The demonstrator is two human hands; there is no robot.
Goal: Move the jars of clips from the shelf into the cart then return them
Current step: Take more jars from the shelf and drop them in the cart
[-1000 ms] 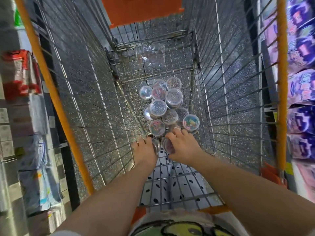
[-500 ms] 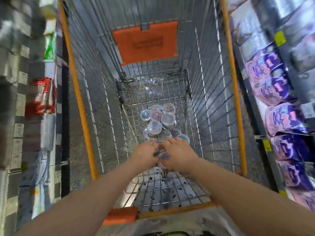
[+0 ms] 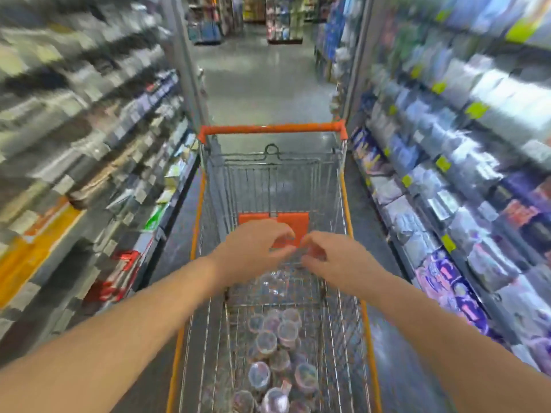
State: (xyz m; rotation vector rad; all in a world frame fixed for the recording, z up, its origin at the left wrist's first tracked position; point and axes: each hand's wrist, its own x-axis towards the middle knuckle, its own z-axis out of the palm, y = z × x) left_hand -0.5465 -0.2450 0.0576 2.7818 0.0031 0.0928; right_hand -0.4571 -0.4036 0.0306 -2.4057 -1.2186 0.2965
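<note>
Change noted: half a second ago both hands were down among the jars at the near end of the cart floor. Now my left hand and right hand are raised together above the basket, and the view has swung up to take in the aisle.

Grip: the fingers of both hands are curled inward, tips nearly meeting. Motion blur hides what lies between them, so I cannot tell whether either hand holds a jar or has closed on nothing.

Location of goods: a cluster of jars lies on the wire floor of the cart, lids up, touching one another.

Assessment: this looks like the return leg, with a pickup just attempted. Most jars remain to be carried. The shelves on the right and left are too blurred to identify the jars' slot.
</note>
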